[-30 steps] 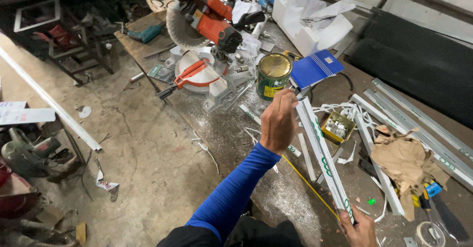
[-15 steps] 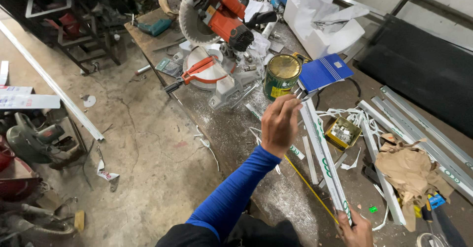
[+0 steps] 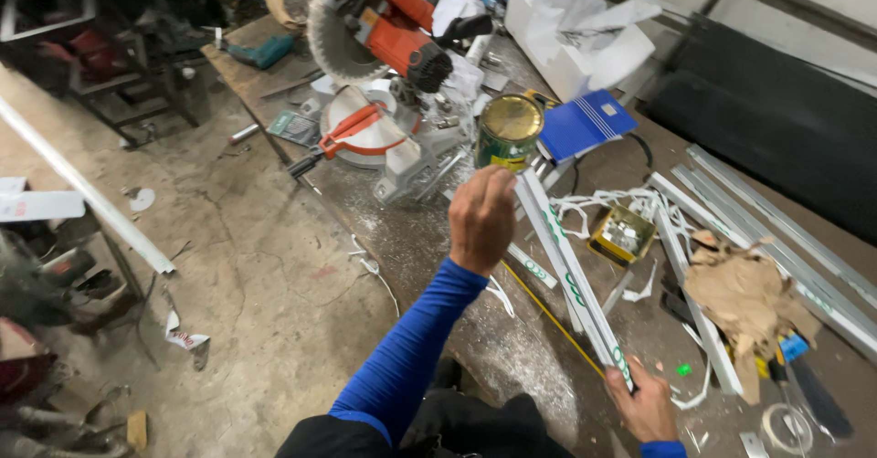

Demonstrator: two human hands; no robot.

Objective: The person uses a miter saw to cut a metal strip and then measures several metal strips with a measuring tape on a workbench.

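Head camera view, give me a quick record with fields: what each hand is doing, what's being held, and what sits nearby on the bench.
Left hand: raised, gripping the far end of the white profile strip
Right hand: holding the strip's near end
Strip: long, white with green markings, lying lengthwise along the workbench
Near left hand: green tin can, blue booklet
Further back: orange mitre saw
Right of strip: crumpled brown paper, more long profiles

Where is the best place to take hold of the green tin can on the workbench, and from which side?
Grip the green tin can around its round side wall, probably coming from the bench's near edge past the left hand. It stands upright with a flat closed lid; the miter saw crowds its far side.
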